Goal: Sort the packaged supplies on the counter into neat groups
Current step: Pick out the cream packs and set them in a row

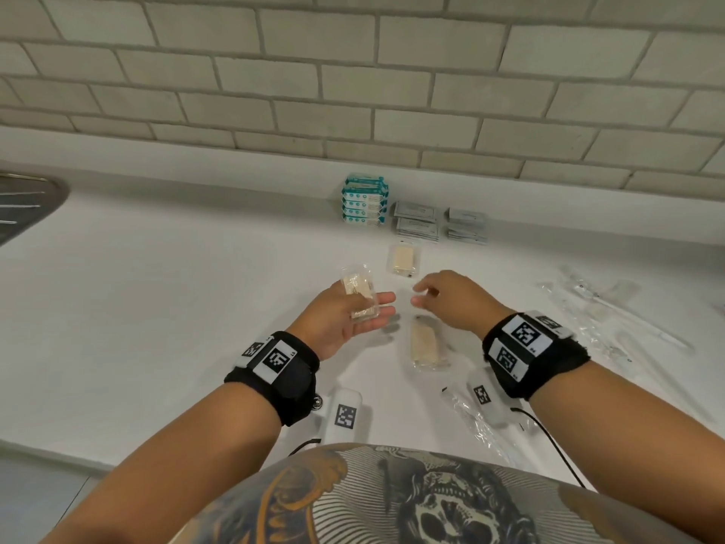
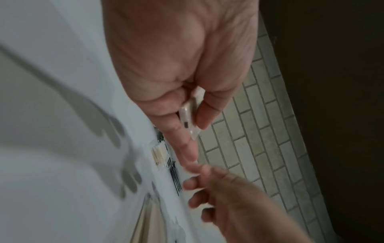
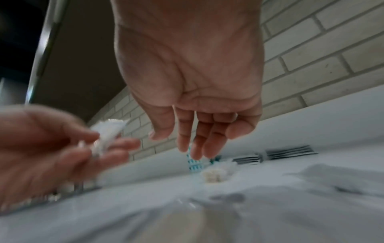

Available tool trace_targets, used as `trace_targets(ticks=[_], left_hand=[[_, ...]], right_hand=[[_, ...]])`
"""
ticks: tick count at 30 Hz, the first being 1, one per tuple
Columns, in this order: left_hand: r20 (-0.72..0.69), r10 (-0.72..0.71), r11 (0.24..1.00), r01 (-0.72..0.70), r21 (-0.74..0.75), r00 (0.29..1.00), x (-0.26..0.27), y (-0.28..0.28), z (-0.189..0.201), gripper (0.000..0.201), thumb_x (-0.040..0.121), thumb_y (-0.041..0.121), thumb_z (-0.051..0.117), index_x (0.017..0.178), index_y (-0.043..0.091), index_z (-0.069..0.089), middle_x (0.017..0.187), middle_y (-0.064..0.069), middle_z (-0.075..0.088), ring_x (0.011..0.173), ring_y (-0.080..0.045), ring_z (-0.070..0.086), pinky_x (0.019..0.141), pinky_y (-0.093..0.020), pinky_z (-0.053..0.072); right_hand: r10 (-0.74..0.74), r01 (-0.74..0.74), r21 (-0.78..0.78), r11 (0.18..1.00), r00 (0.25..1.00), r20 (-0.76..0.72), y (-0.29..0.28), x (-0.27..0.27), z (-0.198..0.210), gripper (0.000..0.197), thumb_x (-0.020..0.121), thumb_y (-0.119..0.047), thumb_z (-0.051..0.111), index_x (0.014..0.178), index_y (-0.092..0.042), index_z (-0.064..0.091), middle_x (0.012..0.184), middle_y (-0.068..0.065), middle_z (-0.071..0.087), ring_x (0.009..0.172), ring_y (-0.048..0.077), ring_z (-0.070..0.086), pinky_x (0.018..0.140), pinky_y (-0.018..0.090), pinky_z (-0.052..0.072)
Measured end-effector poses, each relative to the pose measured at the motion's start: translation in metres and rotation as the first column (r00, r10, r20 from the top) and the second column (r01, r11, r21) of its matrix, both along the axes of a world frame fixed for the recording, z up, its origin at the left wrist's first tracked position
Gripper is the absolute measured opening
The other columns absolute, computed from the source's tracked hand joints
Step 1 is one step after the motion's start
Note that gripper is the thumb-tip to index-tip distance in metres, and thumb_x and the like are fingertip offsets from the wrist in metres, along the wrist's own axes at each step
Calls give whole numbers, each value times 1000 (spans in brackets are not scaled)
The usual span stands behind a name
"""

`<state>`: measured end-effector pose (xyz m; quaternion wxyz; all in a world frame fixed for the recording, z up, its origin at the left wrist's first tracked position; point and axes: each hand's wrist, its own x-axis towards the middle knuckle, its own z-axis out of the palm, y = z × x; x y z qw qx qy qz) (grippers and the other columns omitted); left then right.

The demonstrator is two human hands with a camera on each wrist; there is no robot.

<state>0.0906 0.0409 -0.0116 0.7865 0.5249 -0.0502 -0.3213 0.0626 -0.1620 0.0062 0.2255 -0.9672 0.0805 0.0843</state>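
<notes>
A: Where's the clear packet (image 1: 359, 294)?
B: Pinched in the left hand (image 1: 345, 314) between thumb and fingers, above the counter (image 1: 157, 308).
A: And the right hand (image 1: 451, 302)?
B: Beside it, fingers loose, holding nothing, over another packet (image 1: 423, 345) lying flat. Teal packs (image 1: 364, 203) stand stacked by the wall

Looks like a home kitchen: white counter (image 1: 157, 308), pale brick-pattern tile backsplash (image 1: 353, 72), ridged steel sink drainer (image 1: 23, 206) at left.

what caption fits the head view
Left hand holds a clear packet; right hand hovers open above the counter.
</notes>
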Motion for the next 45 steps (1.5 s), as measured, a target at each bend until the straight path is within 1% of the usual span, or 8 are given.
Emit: trace_targets(ticks=[5, 11, 15, 20, 25, 30, 36, 45], left_hand=[[48, -90, 995, 88, 48, 995, -3, -6, 2, 33, 95, -3, 50, 127, 3, 51, 117, -15, 65, 104, -26, 67, 75, -25, 57], [-85, 44, 987, -30, 161, 995, 3, -11, 1, 41, 101, 38, 43, 119, 3, 53, 110, -21, 67, 90, -28, 70, 66, -30, 60], [11, 35, 991, -36, 128, 999, 6, -7, -2, 29, 97, 13, 53, 122, -1, 55, 104, -15, 69, 86, -22, 70, 76, -31, 59], [215, 63, 959, -119, 258, 975, 3, -12, -2, 24, 88, 2, 63, 111, 9, 59, 103, -14, 70, 92, -26, 67, 92, -43, 53], [270, 29, 945, -114, 306, 962, -3, -18, 1, 28, 84, 6, 70, 107, 12, 57, 94, -8, 71, 89, -22, 65, 88, -38, 52], [313, -15, 945, -89, 314, 950, -9, -22, 7, 25, 84, 8, 71, 104, 16, 59, 93, -9, 71, 87, -19, 64, 85, -35, 51], [337, -24, 922, -109, 371, 941, -16, -33, 6, 23, 87, 16, 68, 107, 19, 57, 106, -2, 68, 94, -13, 65, 87, -31, 52], [30, -126, 810, 85, 580, 992, -32, -40, -8, 9, 96, 14, 55, 96, 5, 57, 81, -7, 63, 67, -16, 61, 63, -24, 54]], right_hand=[[-1, -71, 507, 859, 990, 141, 22, -3, 26, 5, 86, -22, 70, 89, -18, 70, 87, -6, 69, 68, 0, 58, 67, 18, 47], [-14, -125, 271, 954, 888, 459, 24, -3, 24, 5, 80, -17, 76, 80, -20, 73, 81, -12, 56, 65, -2, 49, 64, 9, 35], [292, -334, 107, 937, 912, 290, 18, -11, 14, 15, 85, -13, 70, 95, -22, 77, 96, -10, 58, 82, 2, 53, 78, 17, 39], [-20, -93, 353, 931, 953, 303, 16, -8, 16, 24, 86, -22, 70, 110, -25, 68, 94, -9, 57, 72, -1, 51, 69, 15, 40], [7, -77, 320, 944, 977, 215, 15, -5, 28, 5, 81, -22, 76, 82, -18, 72, 89, -2, 64, 68, 6, 52, 64, 21, 45], [-52, -42, 529, 848, 985, 162, 3, -18, 40, 10, 80, -19, 76, 86, -11, 75, 79, -7, 69, 64, 8, 54, 63, 18, 45], [-73, 60, 51, 997, 947, 314, -10, -18, 47, 11, 87, -17, 62, 79, -15, 69, 86, -5, 64, 75, 12, 57, 68, 27, 45], [-11, -11, -127, 992, 985, -173, -6, -17, 2, 46, 89, -41, 63, 120, -7, 61, 120, 7, 62, 109, 24, 58, 91, 32, 45]])
